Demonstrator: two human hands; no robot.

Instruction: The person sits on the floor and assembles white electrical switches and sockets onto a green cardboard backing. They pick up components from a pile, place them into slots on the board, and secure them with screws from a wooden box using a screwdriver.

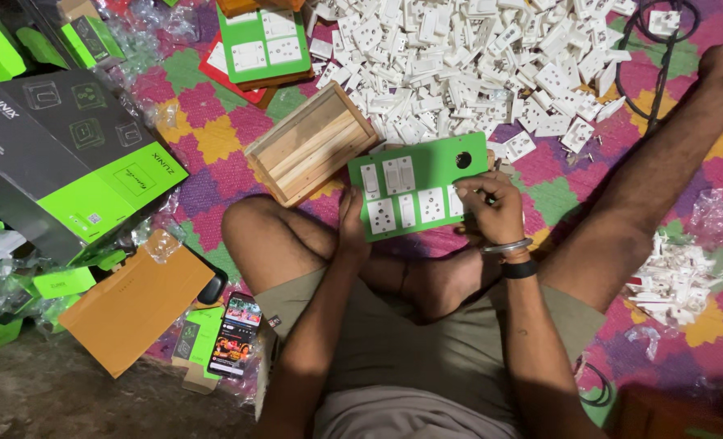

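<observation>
Far left, a grey-and-green printed cardboard carton (pixel 60 154) lies tilted on the floor, and below it a flat brown cardboard envelope (pixel 138 302) and a smartphone with a lit screen (pixel 235 333) rest beside the person's knee. Moving in, an open shallow wooden box (pixel 313 154) sits on the patterned mat, touching the upper left corner of the green rectangular switch panel fitted with white switches and sockets (pixel 414 193). That panel lies across the person's crossed legs, its long axis running left to right, tilted up slightly toward the right. The left hand (pixel 352 221) clamps the panel's lower left edge, thumb on top, steadying it. The right hand (pixel 492 207) is closed at the panel's right end, fingertips pinched over something small; what it is I cannot tell. So the right hand is the one on the working end, just below the round hole in the panel. Behind, a big heap of loose white plastic switch and socket modules (pixel 475 65) spreads across the mat, and a smaller white pile (pixel 675 280) sits far right
</observation>
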